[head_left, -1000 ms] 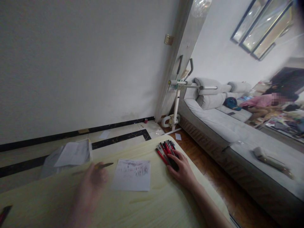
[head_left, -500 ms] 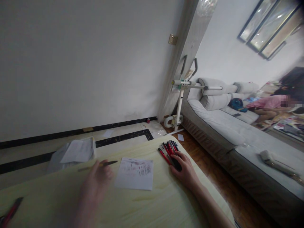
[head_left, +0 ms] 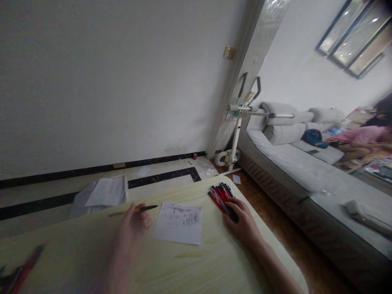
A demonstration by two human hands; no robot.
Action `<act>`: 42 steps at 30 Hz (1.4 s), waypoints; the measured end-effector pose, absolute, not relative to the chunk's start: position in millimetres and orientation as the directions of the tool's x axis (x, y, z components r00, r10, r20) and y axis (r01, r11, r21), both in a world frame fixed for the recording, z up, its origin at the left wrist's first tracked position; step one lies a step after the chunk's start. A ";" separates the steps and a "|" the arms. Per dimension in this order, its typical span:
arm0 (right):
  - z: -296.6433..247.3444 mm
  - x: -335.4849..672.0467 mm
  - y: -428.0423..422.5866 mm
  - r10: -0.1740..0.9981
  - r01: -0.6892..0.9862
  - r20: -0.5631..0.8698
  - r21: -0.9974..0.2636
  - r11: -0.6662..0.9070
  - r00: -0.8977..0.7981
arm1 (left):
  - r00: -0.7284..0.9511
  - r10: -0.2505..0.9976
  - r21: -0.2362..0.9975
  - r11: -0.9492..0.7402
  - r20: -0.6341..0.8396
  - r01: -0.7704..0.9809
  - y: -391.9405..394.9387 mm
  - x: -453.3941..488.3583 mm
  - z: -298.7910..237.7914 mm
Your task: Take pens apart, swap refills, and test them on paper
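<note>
While the left hand pinches one pen beside the scribbled paper, the right hand, grip unclear, would best steady the pen pile against rolling.

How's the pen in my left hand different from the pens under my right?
The pen is single; the pens are a bunch. The pen is held in the left hand; the pens lie on the table under the right hand. The pen looks dark and yellowish; the pens red and black. All are slim.
</note>
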State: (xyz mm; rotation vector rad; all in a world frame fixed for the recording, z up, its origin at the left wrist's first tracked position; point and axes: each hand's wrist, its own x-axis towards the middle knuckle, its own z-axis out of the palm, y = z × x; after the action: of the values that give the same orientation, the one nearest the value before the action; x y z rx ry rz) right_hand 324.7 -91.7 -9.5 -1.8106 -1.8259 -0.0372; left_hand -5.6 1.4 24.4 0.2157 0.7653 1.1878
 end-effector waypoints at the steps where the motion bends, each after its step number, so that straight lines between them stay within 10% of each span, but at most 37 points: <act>1: -9.6 324.7 -91.6 0.912 0.929 0.405 -0.358 0.089 0.069 | 0.163 0.893 0.532 0.388 -0.420 -0.753 1.5 -5.8 23.7; 42: -8.1 316.3 -90.7 0.901 0.971 0.433 -0.220 0.096 0.009 | 0.169 0.907 0.494 0.358 -0.386 -0.792 -2.0 -12.2 18.4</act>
State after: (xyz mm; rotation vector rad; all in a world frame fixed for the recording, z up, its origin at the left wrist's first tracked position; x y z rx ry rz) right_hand 316.3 -90.7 -8.1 -1.8289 -1.9167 -0.1975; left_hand -12.2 -2.0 18.4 0.1950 0.6965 1.2182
